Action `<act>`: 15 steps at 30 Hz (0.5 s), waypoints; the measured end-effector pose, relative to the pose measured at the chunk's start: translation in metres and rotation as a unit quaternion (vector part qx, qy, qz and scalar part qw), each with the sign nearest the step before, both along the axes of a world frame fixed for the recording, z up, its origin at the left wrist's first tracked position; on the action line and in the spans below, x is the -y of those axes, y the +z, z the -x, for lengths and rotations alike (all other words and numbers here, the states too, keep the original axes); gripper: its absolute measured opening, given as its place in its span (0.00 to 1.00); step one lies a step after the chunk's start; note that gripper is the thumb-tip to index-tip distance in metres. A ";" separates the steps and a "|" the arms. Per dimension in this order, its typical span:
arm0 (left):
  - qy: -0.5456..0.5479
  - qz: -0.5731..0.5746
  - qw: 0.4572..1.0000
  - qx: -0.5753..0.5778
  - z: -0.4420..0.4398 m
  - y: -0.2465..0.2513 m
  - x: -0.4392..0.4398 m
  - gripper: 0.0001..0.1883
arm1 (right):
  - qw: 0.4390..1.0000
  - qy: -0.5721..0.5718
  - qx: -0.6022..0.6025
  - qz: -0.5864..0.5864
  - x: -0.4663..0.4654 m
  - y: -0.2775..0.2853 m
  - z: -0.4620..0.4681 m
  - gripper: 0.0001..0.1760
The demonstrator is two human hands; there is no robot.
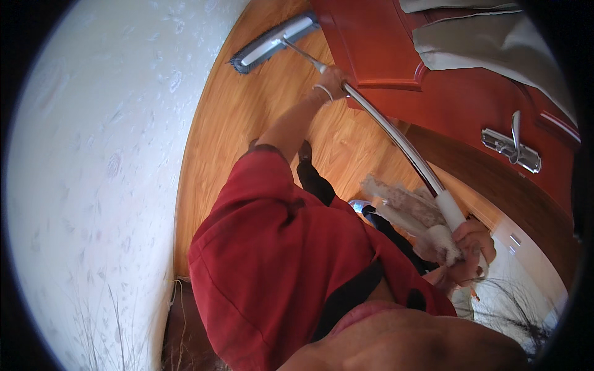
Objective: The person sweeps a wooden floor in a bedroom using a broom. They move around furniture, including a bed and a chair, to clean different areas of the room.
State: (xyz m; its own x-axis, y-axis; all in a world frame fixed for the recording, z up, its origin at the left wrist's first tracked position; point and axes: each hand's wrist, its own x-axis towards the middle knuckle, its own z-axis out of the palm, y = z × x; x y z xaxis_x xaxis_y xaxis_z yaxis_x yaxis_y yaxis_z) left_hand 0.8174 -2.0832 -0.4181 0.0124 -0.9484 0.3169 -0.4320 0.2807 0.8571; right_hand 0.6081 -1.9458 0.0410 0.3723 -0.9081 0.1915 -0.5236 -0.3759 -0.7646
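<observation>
A flat mop runs diagonally across the head view, its grey-fringed mop head (277, 42) on the wood floor between the wall and a red door. My left hand (334, 82), with a bangle at its wrist, grips the lower part of the silver mop handle (394, 132). At the handle's white upper end, my right hand (474, 241) is closed around the grip. A pale, fuzzy-looking cloth (408, 208) is just beside my right hand; whether that hand also holds it is unclear.
The red door (464, 102) with a metal lever handle (516, 143) stands at the right. Beige fabric (482, 41) hangs over its upper part. A pale patterned wall (106, 153) borders the wood floor (246, 116) on the left. Dark furniture (190, 324) shows at the lower left.
</observation>
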 end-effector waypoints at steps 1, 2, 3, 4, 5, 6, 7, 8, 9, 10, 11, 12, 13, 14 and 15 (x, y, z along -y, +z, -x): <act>0.010 -0.004 1.000 -0.010 0.011 0.008 -0.016 0.06 | 1.000 -0.003 -0.004 0.004 -0.007 0.008 0.005 0.16; 0.016 -0.009 1.000 -0.021 0.027 0.014 -0.027 0.06 | 0.997 -0.059 -0.038 0.012 -0.011 0.018 0.015 0.16; -0.001 -0.032 0.999 0.006 0.034 0.022 -0.048 0.08 | 0.999 -0.043 -0.025 0.019 -0.016 0.029 0.021 0.16; -0.008 -0.041 0.999 0.030 0.042 0.029 -0.070 0.10 | 0.999 -0.026 -0.010 0.023 -0.021 0.039 0.030 0.16; 0.024 -0.060 0.997 0.032 0.052 0.038 -0.095 0.10 | 1.000 -0.005 0.009 0.029 -0.028 0.047 0.037 0.16; -0.009 -0.087 0.993 0.076 0.060 0.046 -0.114 0.07 | 0.999 0.015 0.017 0.038 -0.035 0.055 0.045 0.16; -0.023 -0.098 0.994 0.030 0.063 0.051 -0.134 0.07 | 0.998 0.039 0.029 0.048 -0.042 0.061 0.052 0.16; -0.051 -0.141 0.989 0.014 0.063 0.056 -0.149 0.07 | 0.994 0.074 0.063 0.049 -0.046 0.061 0.056 0.16; -0.097 -0.206 0.974 0.012 0.067 0.056 -0.147 0.07 | 0.997 0.033 0.059 0.039 -0.049 0.062 0.062 0.16; -0.105 -0.177 0.978 0.039 0.063 0.058 -0.150 0.08 | 0.997 0.008 0.077 0.017 -0.056 0.059 0.062 0.15; -0.116 -0.161 0.977 0.074 0.060 0.056 -0.146 0.08 | 0.995 -0.007 0.104 -0.005 -0.062 0.056 0.062 0.15; -0.125 -0.146 0.975 0.108 0.055 0.051 -0.141 0.08 | 0.990 -0.028 0.138 0.006 -0.069 0.048 0.059 0.16; -0.098 -0.121 0.982 0.105 0.046 0.047 -0.136 0.08 | 0.982 -0.040 0.184 0.020 -0.075 0.037 0.054 0.16; -0.070 -0.095 0.988 0.101 0.036 0.041 -0.130 0.09 | 0.976 -0.025 0.215 0.024 -0.079 0.030 0.047 0.16; -0.044 -0.072 0.992 0.094 0.026 0.035 -0.130 0.09 | 0.977 -0.080 0.194 0.038 -0.083 0.023 0.038 0.16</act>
State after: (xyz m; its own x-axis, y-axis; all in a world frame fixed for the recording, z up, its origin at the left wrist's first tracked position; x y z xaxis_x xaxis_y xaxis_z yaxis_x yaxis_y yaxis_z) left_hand 0.7916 -1.9527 -0.3830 -0.1188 -0.9789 0.1662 -0.5667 0.2043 0.7982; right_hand 0.5703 -1.8632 0.0639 0.1128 -0.9263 0.3595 -0.2558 -0.3766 -0.8903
